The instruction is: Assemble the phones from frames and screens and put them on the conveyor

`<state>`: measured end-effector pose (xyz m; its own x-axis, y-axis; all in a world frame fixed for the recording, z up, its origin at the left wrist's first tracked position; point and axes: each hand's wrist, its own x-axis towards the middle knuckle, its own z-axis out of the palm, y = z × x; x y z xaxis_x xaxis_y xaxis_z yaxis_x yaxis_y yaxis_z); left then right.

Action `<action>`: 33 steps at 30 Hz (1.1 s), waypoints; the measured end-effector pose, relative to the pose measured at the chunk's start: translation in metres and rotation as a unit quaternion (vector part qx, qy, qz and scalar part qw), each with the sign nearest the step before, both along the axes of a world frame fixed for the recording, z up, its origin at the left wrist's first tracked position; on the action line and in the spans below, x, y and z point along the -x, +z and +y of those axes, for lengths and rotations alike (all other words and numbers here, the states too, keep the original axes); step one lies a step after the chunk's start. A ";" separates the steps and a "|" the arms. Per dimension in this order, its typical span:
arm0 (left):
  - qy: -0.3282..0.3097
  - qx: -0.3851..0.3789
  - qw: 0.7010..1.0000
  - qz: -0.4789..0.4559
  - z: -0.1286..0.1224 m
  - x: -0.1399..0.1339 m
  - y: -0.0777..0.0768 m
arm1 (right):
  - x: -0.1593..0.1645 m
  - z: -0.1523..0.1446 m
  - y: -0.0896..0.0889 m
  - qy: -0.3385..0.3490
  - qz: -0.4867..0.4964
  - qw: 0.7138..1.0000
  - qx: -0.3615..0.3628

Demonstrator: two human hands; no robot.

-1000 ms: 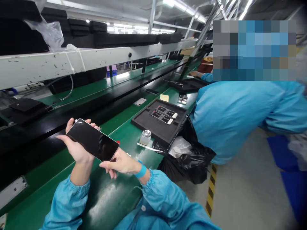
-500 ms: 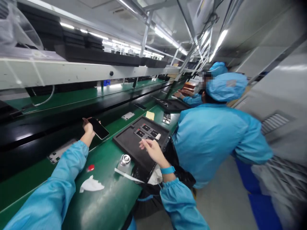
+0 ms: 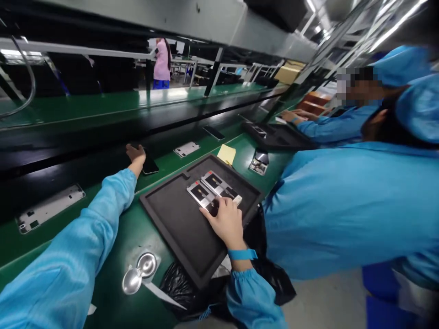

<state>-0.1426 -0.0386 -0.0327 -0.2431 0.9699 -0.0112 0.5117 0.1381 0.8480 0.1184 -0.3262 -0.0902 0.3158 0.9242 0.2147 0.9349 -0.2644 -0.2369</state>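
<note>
My left hand [image 3: 136, 157] is at the edge of the dark belt, its thumb and fingers apart. A black phone-like slab [image 3: 150, 163] lies beside and partly behind it. My right hand [image 3: 227, 219], with a blue wrist strap, reaches over the black foam tray [image 3: 171, 219]. Its thumb and fingers close around the near end of a silver-and-black phone panel [image 3: 199, 193]. A second, similar phone panel [image 3: 216, 179] lies alongside in the tray. The fingers hide the gripped panel's lower end.
Round metal dispenser with open lid [image 3: 147, 265] stands at the near left of the tray. White phone frames [image 3: 51, 208] lie along the belt side. A yellow note [image 3: 227, 154] is behind the tray. A co-worker in blue [image 3: 325, 205] sits close on the right.
My left hand has lowered the phone-like slab to the belt edge and its fingers have come off it. My right hand has moved onto a panel in the tray. The view has turned.
</note>
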 end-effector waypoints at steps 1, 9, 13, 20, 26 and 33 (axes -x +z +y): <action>0.009 0.004 1.000 0.020 0.005 -0.010 -0.001 | 0.000 -0.001 0.000 -0.004 -0.007 1.000 0.002; -0.207 0.024 0.961 0.181 0.042 -0.121 -0.020 | -0.003 -0.010 0.000 -0.003 0.013 0.998 -0.054; -0.303 0.005 0.927 0.223 0.043 -0.150 -0.034 | -0.005 -0.013 -0.002 0.013 0.036 0.996 -0.084; -0.345 -0.081 0.909 0.219 0.038 -0.118 0.001 | -0.008 -0.013 -0.004 0.036 0.055 0.994 -0.091; -0.308 -0.186 0.924 0.130 0.002 -0.014 0.069 | 0.000 -0.008 0.004 -0.017 0.121 0.987 -0.104; -0.151 -0.156 0.876 -0.431 -0.162 0.130 0.110 | 0.033 -0.016 0.062 -0.074 0.172 0.972 -0.142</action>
<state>-0.2727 -0.2010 0.0770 -0.0065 0.9772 0.2124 -0.3649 -0.2001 0.9093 0.0850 -0.3422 -0.0279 0.5397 0.7818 0.3123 0.7439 -0.2691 -0.6117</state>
